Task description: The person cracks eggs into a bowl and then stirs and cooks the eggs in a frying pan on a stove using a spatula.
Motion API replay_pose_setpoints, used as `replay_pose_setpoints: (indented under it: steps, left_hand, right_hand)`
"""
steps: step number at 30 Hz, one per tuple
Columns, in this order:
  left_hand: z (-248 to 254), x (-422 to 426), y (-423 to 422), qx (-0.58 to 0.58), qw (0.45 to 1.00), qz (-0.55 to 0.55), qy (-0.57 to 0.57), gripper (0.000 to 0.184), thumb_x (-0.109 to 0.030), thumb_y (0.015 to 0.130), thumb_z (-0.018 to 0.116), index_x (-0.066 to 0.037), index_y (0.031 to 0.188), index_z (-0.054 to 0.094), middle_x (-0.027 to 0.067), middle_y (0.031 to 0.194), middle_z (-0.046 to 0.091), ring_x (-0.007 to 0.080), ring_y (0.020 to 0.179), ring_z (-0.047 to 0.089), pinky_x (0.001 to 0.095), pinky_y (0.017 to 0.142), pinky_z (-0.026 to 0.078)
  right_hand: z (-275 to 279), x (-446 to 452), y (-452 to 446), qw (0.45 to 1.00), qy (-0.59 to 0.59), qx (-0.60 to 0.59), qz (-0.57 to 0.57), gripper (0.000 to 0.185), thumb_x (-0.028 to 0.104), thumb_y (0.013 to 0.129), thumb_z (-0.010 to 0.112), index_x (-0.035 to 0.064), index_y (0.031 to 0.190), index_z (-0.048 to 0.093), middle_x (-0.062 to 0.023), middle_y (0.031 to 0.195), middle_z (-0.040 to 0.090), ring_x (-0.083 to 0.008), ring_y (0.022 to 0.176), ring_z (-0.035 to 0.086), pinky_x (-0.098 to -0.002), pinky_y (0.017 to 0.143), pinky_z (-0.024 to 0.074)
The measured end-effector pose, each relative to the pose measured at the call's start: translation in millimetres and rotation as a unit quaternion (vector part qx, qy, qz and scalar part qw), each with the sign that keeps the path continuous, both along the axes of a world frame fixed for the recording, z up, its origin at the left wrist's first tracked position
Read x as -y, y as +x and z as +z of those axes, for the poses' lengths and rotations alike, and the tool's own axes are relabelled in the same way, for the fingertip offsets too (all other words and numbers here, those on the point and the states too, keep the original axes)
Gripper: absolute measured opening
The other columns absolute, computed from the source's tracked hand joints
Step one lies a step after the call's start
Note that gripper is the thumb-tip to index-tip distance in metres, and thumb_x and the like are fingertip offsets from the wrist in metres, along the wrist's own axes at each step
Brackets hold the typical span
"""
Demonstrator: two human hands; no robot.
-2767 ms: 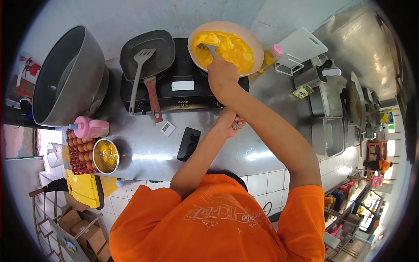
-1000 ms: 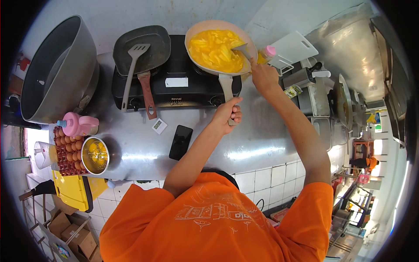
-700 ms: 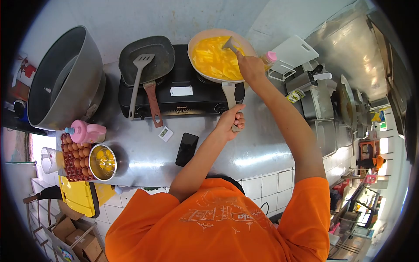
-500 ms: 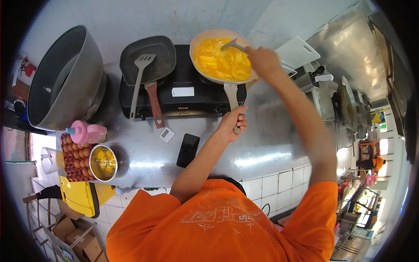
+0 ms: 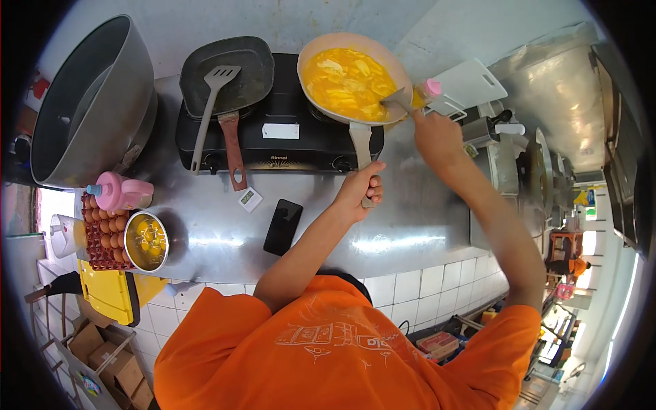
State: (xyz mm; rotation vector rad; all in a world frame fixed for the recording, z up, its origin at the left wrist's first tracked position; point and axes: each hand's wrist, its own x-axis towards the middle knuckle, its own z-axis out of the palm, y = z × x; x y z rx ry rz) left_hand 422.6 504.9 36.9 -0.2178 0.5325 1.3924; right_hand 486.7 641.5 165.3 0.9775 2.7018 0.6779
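Note:
A light beige frying pan (image 5: 403, 61) sits over the right burner of a black gas stove (image 5: 287, 143). My left hand (image 5: 360, 188) is closed around its handle. Soft yellow eggs (image 5: 345, 82), partly set and partly runny, spread across the pan. In my right hand (image 5: 437, 140) is a grey spatula (image 5: 396, 100), its head at the right edge of the eggs and its handle mostly hidden by my fingers. On the left burner rests a dark square pan (image 5: 253, 72) with a reddish-brown handle, and a slotted turner (image 5: 217, 89) lies across it.
A phone (image 5: 283, 227) and small white timer (image 5: 249, 199) lie on the steel counter. At left are a large pot (image 5: 96, 109), pink jug (image 5: 123, 192), egg tray (image 5: 102, 236) and bowl of cracked eggs (image 5: 147, 240). A pink-capped bottle (image 5: 429, 90) and white board (image 5: 471, 85) stand right.
My right hand has moved the spatula from the pan's upper middle down to its right side. The eggs have shifted, and the camera view has tilted slightly. My left hand keeps its grip.

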Motion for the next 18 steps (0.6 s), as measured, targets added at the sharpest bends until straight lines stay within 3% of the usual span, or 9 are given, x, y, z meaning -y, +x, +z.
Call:
replay_pose_setpoints:
  steps: [5, 8, 11, 13, 18]
  left_hand:
    - [1, 2, 2, 0.004, 1.000, 0.023, -0.003, 0.019, -0.019, 0.088, 0.066, -0.013, 0.095, 0.049, -0.0062, 0.059, 0.039, 0.0047, 0.045, 0.034, 0.0226, 0.044, 0.029]
    - [1, 2, 1, 0.001, 1.000, 0.021, 0.003, 0.021, -0.019, 0.086, 0.067, -0.014, 0.092, 0.047, -0.0053, 0.060, 0.040, 0.0053, 0.047, 0.034, 0.0235, 0.045, 0.030]
    - [1, 4, 1, -0.002, 1.000, 0.019, 0.002, 0.022, -0.019, 0.086, 0.067, -0.014, 0.091, 0.047, -0.0054, 0.060, 0.039, 0.0051, 0.046, 0.034, 0.0234, 0.045, 0.030]
    - [1, 2, 1, -0.004, 1.000, 0.019, 0.008, 0.022, -0.020, 0.086, 0.068, -0.014, 0.090, 0.046, -0.0053, 0.060, 0.039, 0.0050, 0.046, 0.034, 0.0233, 0.045, 0.030]
    - [2, 2, -1, -0.011, 1.000, -0.006, 0.002, 0.024, -0.020, 0.085, 0.069, -0.014, 0.086, 0.046, -0.0058, 0.059, 0.038, 0.0047, 0.046, 0.033, 0.0235, 0.044, 0.029]
  right_hand:
    - [-26, -38, -15, 0.999, 0.004, -0.041, -0.009, 0.011, 0.008, 0.082, 0.058, 0.0040, 0.090, 0.065, -0.0157, 0.079, 0.069, -0.0314, 0.076, 0.071, -0.0410, 0.063, 0.0571]
    - [-28, -59, -31, 0.994, 0.043, -0.093, 0.048, 0.012, 0.010, 0.084, 0.057, 0.0047, 0.091, 0.065, -0.0160, 0.083, 0.070, -0.0316, 0.079, 0.071, -0.0399, 0.064, 0.0571]
    - [-13, -64, -53, 0.998, 0.004, -0.062, 0.000, 0.016, 0.011, 0.085, 0.055, 0.0092, 0.096, 0.067, -0.0151, 0.088, 0.070, -0.0317, 0.082, 0.070, -0.0399, 0.067, 0.0569]
    - [-16, -79, -61, 0.997, 0.006, -0.071, 0.009, 0.037, 0.009, 0.084, 0.058, 0.0223, 0.117, 0.064, -0.0133, 0.085, 0.069, -0.0331, 0.077, 0.069, -0.0446, 0.067, 0.0559]
    - [-26, -85, -68, 0.995, -0.010, -0.093, 0.045, 0.039, 0.015, 0.086, 0.059, 0.0239, 0.123, 0.061, -0.0134, 0.086, 0.069, -0.0318, 0.079, 0.069, -0.0431, 0.068, 0.0553]
